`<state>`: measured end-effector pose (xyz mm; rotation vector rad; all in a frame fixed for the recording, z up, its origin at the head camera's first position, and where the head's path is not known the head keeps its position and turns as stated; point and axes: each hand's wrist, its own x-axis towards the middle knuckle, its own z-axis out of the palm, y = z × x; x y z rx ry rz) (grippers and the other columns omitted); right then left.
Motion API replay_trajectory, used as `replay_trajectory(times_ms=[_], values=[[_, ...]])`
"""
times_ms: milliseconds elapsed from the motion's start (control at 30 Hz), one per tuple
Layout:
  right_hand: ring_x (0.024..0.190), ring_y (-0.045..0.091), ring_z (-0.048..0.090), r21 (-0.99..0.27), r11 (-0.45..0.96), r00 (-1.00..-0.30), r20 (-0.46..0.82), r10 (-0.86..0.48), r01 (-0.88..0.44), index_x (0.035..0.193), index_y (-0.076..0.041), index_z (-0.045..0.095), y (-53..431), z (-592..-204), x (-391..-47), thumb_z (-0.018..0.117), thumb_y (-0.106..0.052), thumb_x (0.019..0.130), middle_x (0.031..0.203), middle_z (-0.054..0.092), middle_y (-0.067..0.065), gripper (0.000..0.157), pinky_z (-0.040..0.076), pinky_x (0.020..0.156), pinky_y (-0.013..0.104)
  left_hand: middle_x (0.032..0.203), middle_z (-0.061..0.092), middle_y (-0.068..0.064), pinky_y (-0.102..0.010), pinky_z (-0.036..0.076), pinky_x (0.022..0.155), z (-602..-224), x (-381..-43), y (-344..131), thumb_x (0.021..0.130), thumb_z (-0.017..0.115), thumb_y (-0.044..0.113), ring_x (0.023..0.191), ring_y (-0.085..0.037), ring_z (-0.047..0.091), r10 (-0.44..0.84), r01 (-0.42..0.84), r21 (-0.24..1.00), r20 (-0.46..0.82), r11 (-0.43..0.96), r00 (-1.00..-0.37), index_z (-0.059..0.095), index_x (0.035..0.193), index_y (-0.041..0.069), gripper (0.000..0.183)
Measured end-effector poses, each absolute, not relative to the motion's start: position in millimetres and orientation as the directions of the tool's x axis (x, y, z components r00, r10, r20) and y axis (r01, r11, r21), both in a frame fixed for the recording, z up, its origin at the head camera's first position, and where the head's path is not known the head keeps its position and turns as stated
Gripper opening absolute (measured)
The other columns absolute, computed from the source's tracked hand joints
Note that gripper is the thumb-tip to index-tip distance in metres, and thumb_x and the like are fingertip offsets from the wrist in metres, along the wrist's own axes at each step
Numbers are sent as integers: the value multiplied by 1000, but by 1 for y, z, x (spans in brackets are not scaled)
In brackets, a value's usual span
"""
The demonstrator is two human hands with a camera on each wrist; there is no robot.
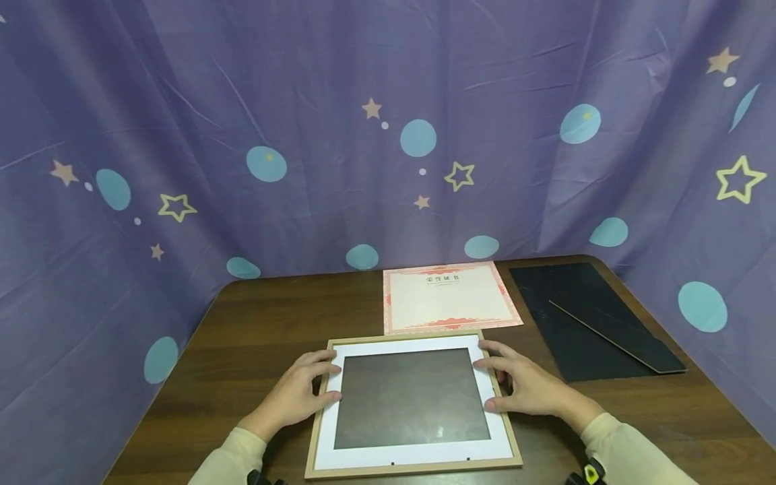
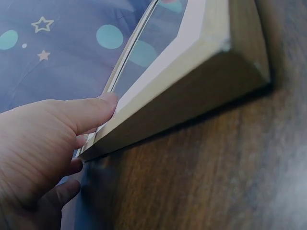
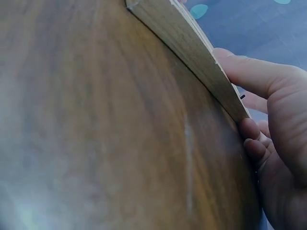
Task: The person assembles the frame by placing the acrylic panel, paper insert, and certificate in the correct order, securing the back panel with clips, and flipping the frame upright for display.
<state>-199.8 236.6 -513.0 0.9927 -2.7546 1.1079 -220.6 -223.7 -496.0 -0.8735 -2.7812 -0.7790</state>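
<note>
A light wooden picture frame (image 1: 413, 469) lies on the table in front of me, with a white mat board (image 1: 339, 457) inside its rim and a dark see-through pane (image 1: 412, 397) showing in the mat's window. My left hand (image 1: 300, 391) holds the frame's left side, thumb and first fingers over the rim onto the mat. Opposite it, my right hand (image 1: 524, 384) grips the right side in the same way. Both wrist views show the thumbs on top and the lower fingers curled against the outer edge. Two small black tabs (image 1: 468, 459) mark the near rim.
A certificate (image 1: 448, 300) with a red patterned border lies just beyond the frame. To the right is a black board (image 1: 552, 289) with a dark, brown-edged piece (image 1: 630, 337) across it. Behind the wooden table (image 1: 218, 364) hangs a purple star-patterned curtain (image 1: 327, 87).
</note>
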Motion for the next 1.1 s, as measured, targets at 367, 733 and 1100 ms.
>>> replay_trajectory(times_ms=[367, 733, 1100], values=[[106, 15, 51, -561, 619, -815, 197, -545, -550, 133, -19, 57, 238, -506, -195, 79, -52, 73, 148, 34, 7, 73, 49, 79, 33, 147, 43, -7, -55, 37, 102, -494, -209, -227, 73, 76, 58, 136, -31, 35, 572, 584, 408, 166, 702, -803, 53, 137, 10, 83], [142, 33, 22, -486, 633, -778, 181, -602, -603, 150, -14, 35, 233, -505, -198, 75, -60, 73, 158, 21, 10, 99, 36, 101, 60, 152, 35, -8, -53, 35, 105, -490, -200, -231, 64, 74, 69, 141, -30, 28, 605, 596, 382, 113, 706, -788, 45, 142, 1, 107], [143, 39, 17, -475, 648, -778, 141, -613, -596, 150, -12, 35, 232, -511, -197, 71, -62, 76, 158, 22, 8, 97, 20, 108, 64, 152, 35, -4, -53, 36, 104, -495, -204, -230, 58, 73, 73, 141, -27, 28, 584, 570, 391, 93, 723, -806, 47, 141, 4, 111]])
